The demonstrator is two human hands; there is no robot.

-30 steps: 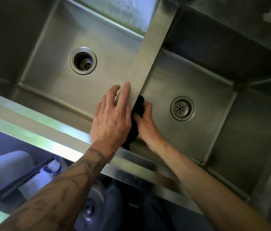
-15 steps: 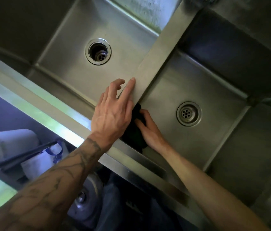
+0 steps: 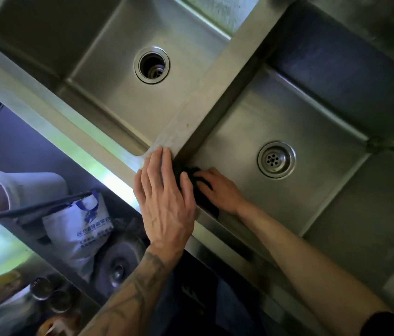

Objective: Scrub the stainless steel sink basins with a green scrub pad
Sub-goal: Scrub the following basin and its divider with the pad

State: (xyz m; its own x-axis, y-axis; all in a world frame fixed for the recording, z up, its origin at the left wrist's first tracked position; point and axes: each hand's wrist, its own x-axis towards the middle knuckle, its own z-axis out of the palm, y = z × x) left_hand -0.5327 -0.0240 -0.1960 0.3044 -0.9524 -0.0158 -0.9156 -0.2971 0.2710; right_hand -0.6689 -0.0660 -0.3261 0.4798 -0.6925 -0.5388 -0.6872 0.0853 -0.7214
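Note:
A double stainless steel sink fills the view. The left basin (image 3: 108,98) has an open drain (image 3: 152,65); the right basin (image 3: 251,127) has a strainer drain (image 3: 276,159). My left hand (image 3: 164,200) lies flat with straight fingers on the near end of the divider (image 3: 215,93), where it meets the front rim. My right hand (image 3: 217,187) presses a dark scrub pad (image 3: 200,197) against the near left corner wall of the right basin. My left hand hides much of the pad, which looks almost black in this light.
The sink's front rim (image 3: 89,151) runs diagonally from the upper left to the lower right. Below it, on a shelf, stand a white printed bag (image 3: 79,229), a pale rounded container (image 3: 9,187), a metal drain part (image 3: 118,267) and some round jars (image 3: 48,292).
The camera view has shifted, so the sink sits further right and up. My left hand slid back toward the front rim with its fingers closed together. The right hand and pad moved slightly nearer the corner.

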